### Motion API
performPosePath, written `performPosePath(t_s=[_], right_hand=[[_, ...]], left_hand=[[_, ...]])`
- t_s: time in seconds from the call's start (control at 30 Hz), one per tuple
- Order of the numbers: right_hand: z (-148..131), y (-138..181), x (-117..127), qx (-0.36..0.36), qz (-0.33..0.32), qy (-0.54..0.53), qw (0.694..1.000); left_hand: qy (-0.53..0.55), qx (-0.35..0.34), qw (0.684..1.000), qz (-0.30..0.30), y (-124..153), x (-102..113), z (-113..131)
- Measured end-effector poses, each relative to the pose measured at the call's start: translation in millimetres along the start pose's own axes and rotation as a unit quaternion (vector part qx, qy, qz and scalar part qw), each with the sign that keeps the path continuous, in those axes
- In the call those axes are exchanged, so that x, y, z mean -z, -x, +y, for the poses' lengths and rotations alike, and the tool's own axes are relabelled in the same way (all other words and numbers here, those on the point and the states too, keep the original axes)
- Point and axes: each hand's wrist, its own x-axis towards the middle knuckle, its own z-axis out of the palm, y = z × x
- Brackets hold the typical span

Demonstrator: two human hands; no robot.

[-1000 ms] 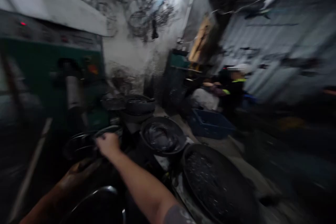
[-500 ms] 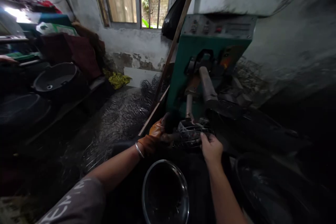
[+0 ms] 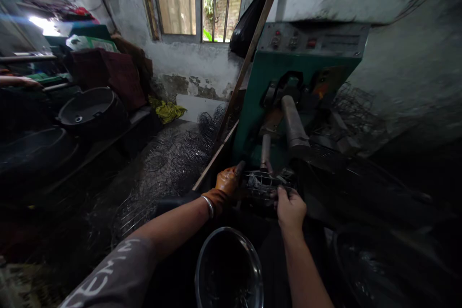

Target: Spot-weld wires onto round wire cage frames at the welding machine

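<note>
Wire basket (image 3: 265,184) looks light, springy and snaggy; my left hand (image 3: 225,187) and right hand (image 3: 289,208) both grip its rim at the machine (image 3: 288,106).

The room was dim. A barred window (image 3: 197,0) in the far wall admitted daylight. The plaster wall (image 3: 195,65) beneath it was stained and peeling. A green machine (image 3: 288,82) with a grey control panel (image 3: 312,41) stood against the right wall. A wooden pole (image 3: 252,48) leaned beside it. Dark basins (image 3: 90,108) sat on a bench at left.
</note>
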Motion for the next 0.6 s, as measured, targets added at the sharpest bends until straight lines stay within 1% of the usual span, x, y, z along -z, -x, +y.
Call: performPosePath(t_s=[0.1,0.2,0.37,0.47,0.53,0.6], right_hand=[[-5.8,0.0,-0.9,-0.008,-0.001,0.008,1.000],[-6.3,-2.8,0.2,-0.002,0.011,0.040,0.999],[5.8,-10.7,3.8,0.013,0.001,0.054,0.998],[12.5,-15.2,5.9,0.029,0.013,0.080,0.996],[14.8,-17.7,6.5,0.026,0.017,0.094,0.995],[15.7,-19.7,6.3,0.018,0.014,0.099,0.995]], left_hand=[[0.000,-0.006,1.000,0.009,-2.2,-0.8,-4.6],[0.017,-0.014,1.000,0.004,-3.6,-0.5,-6.4],[0.018,-0.016,1.000,0.012,-6.1,-0.1,-5.0],[0.016,-0.010,1.000,-0.010,-5.6,-0.4,-3.3],[0.019,-0.003,1.000,-0.017,-4.9,-2.0,-3.3],[0.024,0.016,1.000,-0.007,-4.6,-5.1,-4.7]])
